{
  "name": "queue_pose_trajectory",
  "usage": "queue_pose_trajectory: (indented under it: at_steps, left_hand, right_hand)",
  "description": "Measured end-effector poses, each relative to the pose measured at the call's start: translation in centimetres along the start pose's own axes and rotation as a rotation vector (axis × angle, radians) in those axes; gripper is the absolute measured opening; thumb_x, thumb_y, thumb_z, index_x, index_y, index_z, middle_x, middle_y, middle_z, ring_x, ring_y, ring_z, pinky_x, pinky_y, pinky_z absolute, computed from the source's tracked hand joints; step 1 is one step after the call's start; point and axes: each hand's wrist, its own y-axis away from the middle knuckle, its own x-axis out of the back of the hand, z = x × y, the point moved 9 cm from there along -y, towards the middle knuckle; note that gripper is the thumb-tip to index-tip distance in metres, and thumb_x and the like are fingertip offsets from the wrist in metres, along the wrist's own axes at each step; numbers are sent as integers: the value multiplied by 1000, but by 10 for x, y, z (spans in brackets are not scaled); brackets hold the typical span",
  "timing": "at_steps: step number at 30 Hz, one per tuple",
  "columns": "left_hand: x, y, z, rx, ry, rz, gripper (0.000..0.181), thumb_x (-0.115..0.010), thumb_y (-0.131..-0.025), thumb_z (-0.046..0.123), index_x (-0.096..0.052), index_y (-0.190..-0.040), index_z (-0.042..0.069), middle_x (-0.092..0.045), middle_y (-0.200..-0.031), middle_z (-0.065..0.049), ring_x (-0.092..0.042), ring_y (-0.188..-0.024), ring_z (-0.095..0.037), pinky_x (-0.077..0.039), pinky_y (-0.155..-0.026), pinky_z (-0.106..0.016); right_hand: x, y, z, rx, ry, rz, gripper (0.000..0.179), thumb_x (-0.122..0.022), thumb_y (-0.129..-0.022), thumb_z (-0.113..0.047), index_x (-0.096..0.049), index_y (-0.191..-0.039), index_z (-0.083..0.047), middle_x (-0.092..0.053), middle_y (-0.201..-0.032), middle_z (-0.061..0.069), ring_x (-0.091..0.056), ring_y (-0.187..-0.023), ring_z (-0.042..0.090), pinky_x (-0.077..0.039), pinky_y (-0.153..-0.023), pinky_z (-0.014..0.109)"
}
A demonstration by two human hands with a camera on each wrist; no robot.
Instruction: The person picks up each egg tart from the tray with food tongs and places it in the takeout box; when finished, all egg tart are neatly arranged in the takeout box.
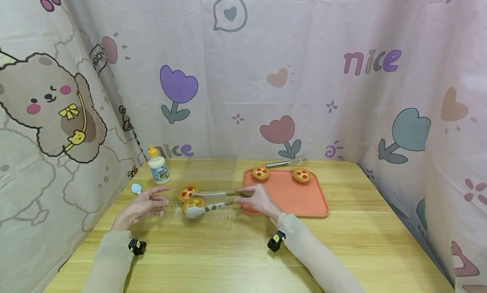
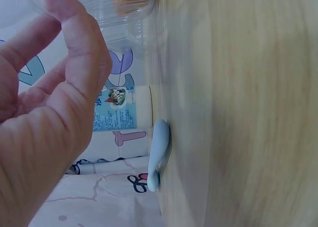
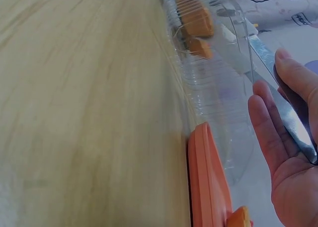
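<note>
My right hand (image 1: pixel 260 200) holds a pair of tongs (image 1: pixel 213 195) by its metal handles, its jaws spread over a clear plastic container (image 1: pixel 218 170). Two small toy pizzas lie at the container's left end: a red-topped pizza (image 1: pixel 187 193) and, nearer me, a paler pizza (image 1: pixel 194 205) partly hidden by the tongs' lower tip. At the container's left side is my left hand (image 1: pixel 140 208), its fingers reaching toward the wall. In the left wrist view, a fingertip overlaps the clear plastic. The right wrist view shows the tongs (image 3: pixel 278 98) slanting in over the container's rim.
An orange tray (image 1: pixel 285 198) on the right carries a pizza (image 1: pixel 260 173) and another pizza (image 1: pixel 302 175). Behind it lies a whisk (image 1: pixel 283 162). A bottle with a yellow cap (image 1: pixel 159 168) and a light blue spoon-like piece (image 1: pixel 136 188) are at the left. Patterned curtains surround the table.
</note>
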Motion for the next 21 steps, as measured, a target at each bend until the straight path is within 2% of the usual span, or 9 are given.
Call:
queue_pose_trajectory:
  at_steps: [6, 15, 21]
  left_hand:
    - [1, 0, -1, 0, -7, 8, 75, -62, -95, 7, -16, -154, -2, -60, -100, -9, -63, -82, -14, -59, -72, -31]
    - [0, -1, -1, 6, 28, 0, 73, -60, -96, 5, -15, -154, -2, -62, -99, -7, -62, -79, -13, -58, -70, -29]
    - [0, 1, -1, 1, 17, 3, 73, -60, -96, 5, -15, -154, -2, -61, -99, -8, -62, -81, -13, -58, -70, -29]
  right_hand:
    - [0, -1, -1, 10, 14, 0, 41, -83, -79, -28, -74, -115, -10, -73, -114, 9, -68, -106, 25, -57, -88, 31]
    - [11, -2, 3, 16, -32, -2, 46, -84, -78, -27, -72, -117, -8, -71, -114, 17, -70, -103, 24, -57, -87, 26]
    - [18, -1, 2, 19, -63, -33, 47, -82, -80, -26, -70, -121, -4, -71, -116, 14, -67, -110, 28, -56, -90, 31]
